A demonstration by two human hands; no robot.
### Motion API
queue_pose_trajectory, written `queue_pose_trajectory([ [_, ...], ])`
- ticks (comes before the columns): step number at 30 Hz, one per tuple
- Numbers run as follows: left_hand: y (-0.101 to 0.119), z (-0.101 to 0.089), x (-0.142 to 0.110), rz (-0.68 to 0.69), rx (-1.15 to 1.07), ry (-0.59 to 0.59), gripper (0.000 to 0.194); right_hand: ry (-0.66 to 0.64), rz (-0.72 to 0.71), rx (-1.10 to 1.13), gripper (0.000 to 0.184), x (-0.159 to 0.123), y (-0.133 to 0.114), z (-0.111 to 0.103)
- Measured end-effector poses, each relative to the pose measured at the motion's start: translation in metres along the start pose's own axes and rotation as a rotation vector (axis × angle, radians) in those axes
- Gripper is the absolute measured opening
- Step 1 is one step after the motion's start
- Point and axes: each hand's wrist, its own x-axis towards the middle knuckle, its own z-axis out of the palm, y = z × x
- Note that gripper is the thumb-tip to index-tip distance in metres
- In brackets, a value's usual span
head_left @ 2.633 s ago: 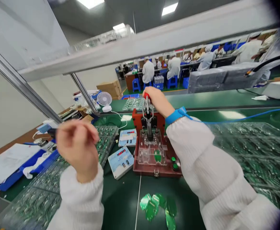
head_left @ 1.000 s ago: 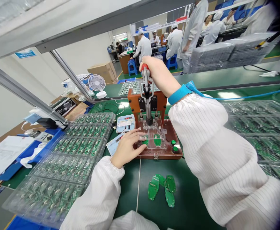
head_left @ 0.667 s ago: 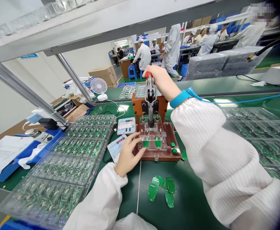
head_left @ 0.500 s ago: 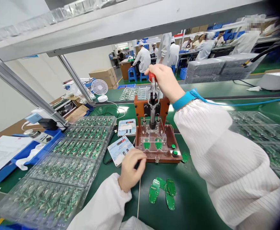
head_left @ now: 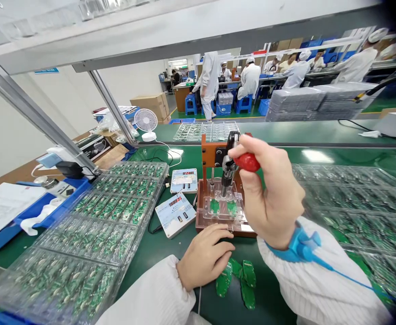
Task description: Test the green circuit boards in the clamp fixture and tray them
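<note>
Clock reference: centre of the clamp fixture [head_left: 204, 221], 12 directed away from the wearer. Right hand [head_left: 274, 194] at 3 o'clock, fingers curled round the red handle [head_left: 248, 162], which sits at 1 o'clock. Two green boards [head_left: 214, 206] lie side by side in the fixture, under its clear plate. Left hand [head_left: 206, 257] at 7 o'clock, palm down, fingers bent, near the fixture's front edge; cannot tell whether it grips anything. Loose green boards [head_left: 248, 274] overlap on the bench between 5 and 6, partly behind the left fingers. Counter boxes [head_left: 176, 214] at 9 and 10.
</note>
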Motion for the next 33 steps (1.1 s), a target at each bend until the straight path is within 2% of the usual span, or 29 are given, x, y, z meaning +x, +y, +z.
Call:
queue_pose_trajectory([
  [3, 0.0, 0.0, 0.0, -0.007, -0.014, -0.008, 0.015, 0.036, 0.037, 0.05, 0.032, -0.014, 0.004, 0.005],
  [8, -0.001, 0.0, -0.002, -0.028, -0.028, -0.027, 0.015, 0.082, -0.057, 0.107, 0.034, -0.049, 0.022, 0.021],
  [12, 0.002, 0.0, 0.001, -0.022, -0.044, -0.009, 0.014, 0.083, -0.043, 0.096, 0.044, -0.068, 0.027, 0.032],
  [16, 0.002, -0.005, 0.0, 0.0, -0.079, 0.079, 0.019, 0.112, 0.003, 0.151, 0.059, -0.073, 0.022, 0.037],
  [19, -0.008, -0.018, -0.01, -0.106, -0.025, 0.207, 0.024, 0.111, 0.075, 0.214, 0.067, -0.077, 0.02, 0.037],
  [21, -0.019, -0.03, -0.02, -0.236, 0.092, 0.31, 0.023, 0.099, 0.108, 0.23, 0.069, -0.08, 0.02, 0.037],
  [23, -0.031, -0.04, -0.031, -0.355, 0.261, 0.357, 0.024, 0.093, 0.118, 0.234, 0.071, -0.082, 0.019, 0.037],
  [27, -0.041, -0.048, -0.044, -0.459, 0.51, 0.276, 0.03, 0.099, 0.123, 0.238, 0.073, -0.083, 0.02, 0.037],
  [33, -0.037, -0.04, -0.044, -0.45, 0.57, 0.171, 0.028, 0.085, 0.093, 0.235, 0.073, -0.081, 0.02, 0.035],
])
